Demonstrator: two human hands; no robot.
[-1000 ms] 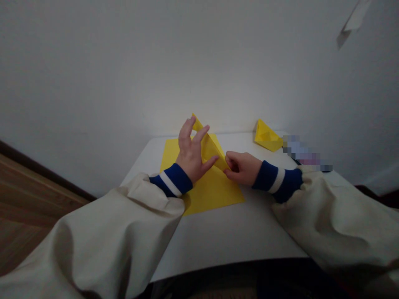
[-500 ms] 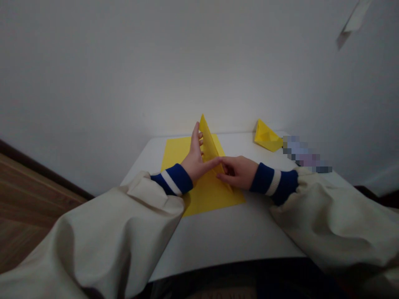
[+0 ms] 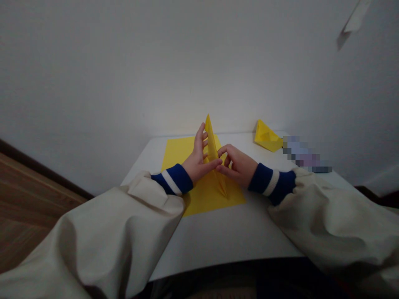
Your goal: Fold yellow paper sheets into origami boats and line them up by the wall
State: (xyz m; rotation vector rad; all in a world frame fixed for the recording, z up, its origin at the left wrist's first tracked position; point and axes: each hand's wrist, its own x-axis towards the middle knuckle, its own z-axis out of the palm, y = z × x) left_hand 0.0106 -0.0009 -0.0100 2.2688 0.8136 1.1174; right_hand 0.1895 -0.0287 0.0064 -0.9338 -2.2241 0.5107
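Observation:
A folded piece of yellow paper [image 3: 211,143] stands nearly edge-on to me, its pointed tip upward, above the table. My left hand [image 3: 197,163] grips it, with the fingers along its left side and the thumb across the near face. On the other side, my right hand [image 3: 239,167] has its curled index finger and thumb at the paper, close to the left thumb tip. The right hand's other fingers are bent into the palm. Underneath both hands lies a flat yellow sheet [image 3: 177,151], partly covered by my left hand and the folded paper.
A yellow folded paper boat [image 3: 268,140] sits at the back right of the white table [image 3: 230,236]. Beside it is a blurred-out object [image 3: 304,155]. The wall rises right behind the table. Wooden furniture [image 3: 28,199] stands at the left.
The folded paper has turned more edge-on and shifted slightly right with my left hand. My right index finger has lifted and bent, opening a gap from the thumb.

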